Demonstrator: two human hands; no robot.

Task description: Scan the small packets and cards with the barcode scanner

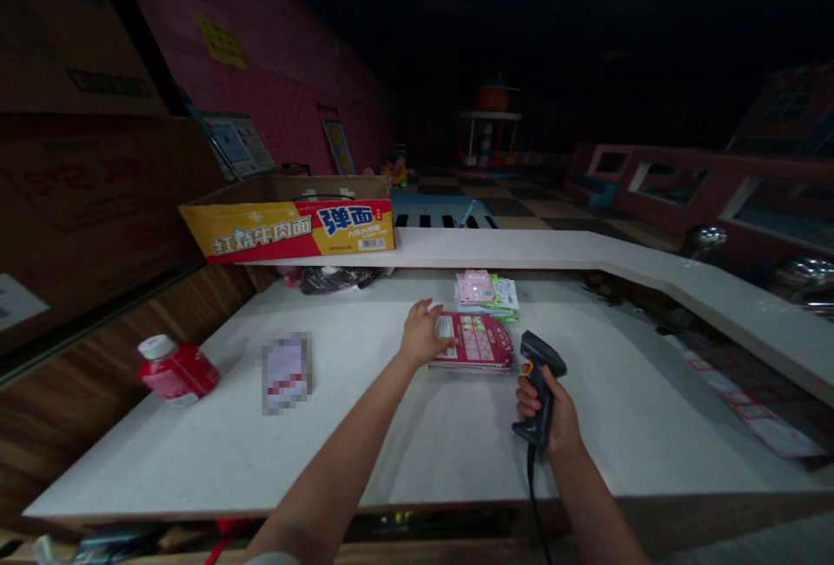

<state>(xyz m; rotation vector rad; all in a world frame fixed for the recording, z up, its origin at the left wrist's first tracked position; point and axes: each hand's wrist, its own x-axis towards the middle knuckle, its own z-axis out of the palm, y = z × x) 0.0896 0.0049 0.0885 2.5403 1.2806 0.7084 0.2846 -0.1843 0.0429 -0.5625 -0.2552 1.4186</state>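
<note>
My right hand (552, 413) is closed round the grip of a black handheld barcode scanner (540, 369) whose head points at a stack of red printed packets (477, 342) on the white counter (417, 435). My left hand (423, 332) rests on the left edge of that red stack, fingers spread over it. Just behind lies a second small stack of pink and green packets (487, 293). The scanner's cable runs down past my wrist and off the counter's front edge.
A red bottle with a white cap (175, 370) lies on its side at the left. A blurred card (287, 372) lies beside it. A yellow-and-red noodle carton (293, 217) sits on the raised ledge (586, 250). Dark bagged items (335, 277) lie under the ledge.
</note>
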